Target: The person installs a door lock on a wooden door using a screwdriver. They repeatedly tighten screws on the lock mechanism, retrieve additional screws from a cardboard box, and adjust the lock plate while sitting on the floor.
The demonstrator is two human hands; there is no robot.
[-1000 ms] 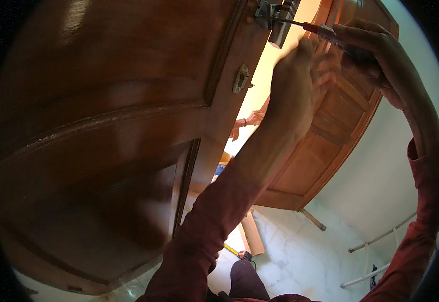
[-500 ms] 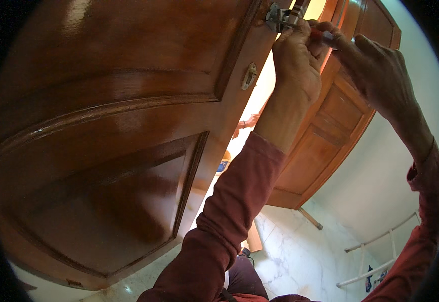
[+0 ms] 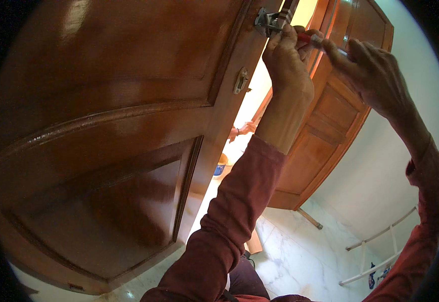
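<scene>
Step in hand, as judged: driving or loosening a screw at the metal door fitting, mounted on the edge of the wooden door at 12 o'clock in the view.

The left hand is raised to the fitting, fingers closed around the forward end of the red-handled screwdriver to steady it against the fitting. The right hand, at 1 o'clock, has its fingers wrapped on the handle end. The tip is hidden behind the left hand.

The next move calls for axial pressure and a tip held square in the screw head while the right hand turns.

Surface: varnished brown panelled door. A small brass latch plate sits on the stile at 11 o'clock of centre.

Room: second wooden door at 2 o'clock, pale wall, marble floor at 5 o'clock. Another person's hand shows through the gap, above a small tub.
</scene>
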